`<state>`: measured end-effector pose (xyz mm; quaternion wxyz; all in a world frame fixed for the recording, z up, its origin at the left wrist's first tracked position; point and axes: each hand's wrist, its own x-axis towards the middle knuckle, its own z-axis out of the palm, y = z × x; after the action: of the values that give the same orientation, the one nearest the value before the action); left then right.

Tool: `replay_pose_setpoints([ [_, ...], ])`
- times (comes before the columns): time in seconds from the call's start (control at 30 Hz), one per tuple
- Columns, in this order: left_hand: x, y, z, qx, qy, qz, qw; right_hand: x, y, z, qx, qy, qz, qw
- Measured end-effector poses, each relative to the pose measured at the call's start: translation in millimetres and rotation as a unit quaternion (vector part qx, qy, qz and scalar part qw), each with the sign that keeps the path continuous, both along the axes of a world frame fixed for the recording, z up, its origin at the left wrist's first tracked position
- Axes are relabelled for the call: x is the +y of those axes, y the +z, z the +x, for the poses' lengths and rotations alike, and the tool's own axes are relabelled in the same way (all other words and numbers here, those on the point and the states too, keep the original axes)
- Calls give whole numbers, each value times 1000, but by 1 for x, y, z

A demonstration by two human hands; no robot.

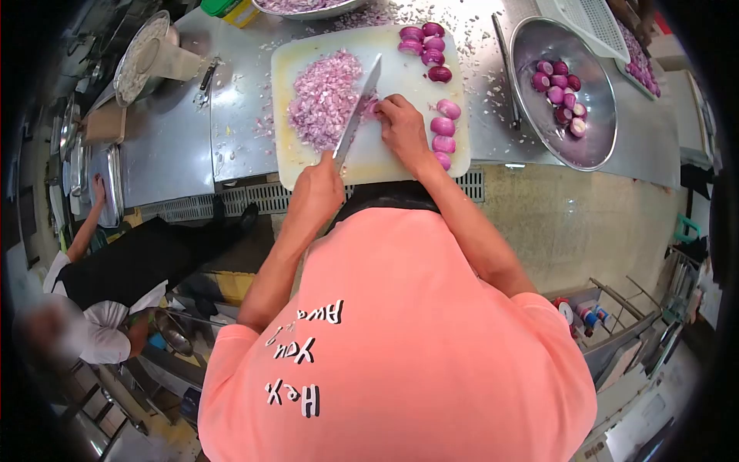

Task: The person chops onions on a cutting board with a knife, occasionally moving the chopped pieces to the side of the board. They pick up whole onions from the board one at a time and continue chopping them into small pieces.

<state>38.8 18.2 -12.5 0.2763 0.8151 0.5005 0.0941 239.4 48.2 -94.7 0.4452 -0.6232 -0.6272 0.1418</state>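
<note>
My left hand [319, 189] is closed round the handle of a kitchen knife [362, 104]. The blade slants up and to the right across a white cutting board [416, 165]. Just right of the blade, my right hand [406, 132] presses bent fingertips on a purple onion piece [370, 110], largely covered by the fingers and blade. Chopped onion [323, 100] lies heaped left of the knife. Several peeled onion halves [443, 125] line the board's right edge beside my right hand, with more halves [422, 45] at the top right.
A steel bowl [527, 115] with several onions stands right of the board, a long dark rod [506, 73] beside it. A white basket [589, 27] lies beyond. Onion bits litter the steel table [246, 146]. At left are another bowl [123, 65] and a co-worker [108, 331].
</note>
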Motion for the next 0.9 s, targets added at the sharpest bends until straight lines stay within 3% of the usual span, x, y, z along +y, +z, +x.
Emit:
replay_pose_setpoints([
  [0.07,-6,22,5,-6,41,-36,999,-1,-1,3,15,13,-24,1000],
  [0.17,-5,-22,12,1,16,-3,1000,4,0,4,39,25,-42,998],
  [0.23,-1,-1,20,32,7,-22,999,4,3,6,42,35,-29,998],
  [0.3,-1,20,23,35,64,-104,992,3,3,11,31,39,-32,998],
  [0.47,-2,-2,33,34,73,-89,993,3,2,14,46,49,-47,997],
  [0.57,-1,18,38,2,83,-114,990,6,0,20,30,69,-46,996],
  [0.67,-5,-12,34,46,86,-72,993,5,-1,21,-7,70,-21,997],
  [0.8,-9,23,33,9,131,-91,987,1,4,26,-68,95,-61,991],
  [0.9,-13,-3,29,52,119,-70,989,6,8,21,-76,95,-73,990],
])
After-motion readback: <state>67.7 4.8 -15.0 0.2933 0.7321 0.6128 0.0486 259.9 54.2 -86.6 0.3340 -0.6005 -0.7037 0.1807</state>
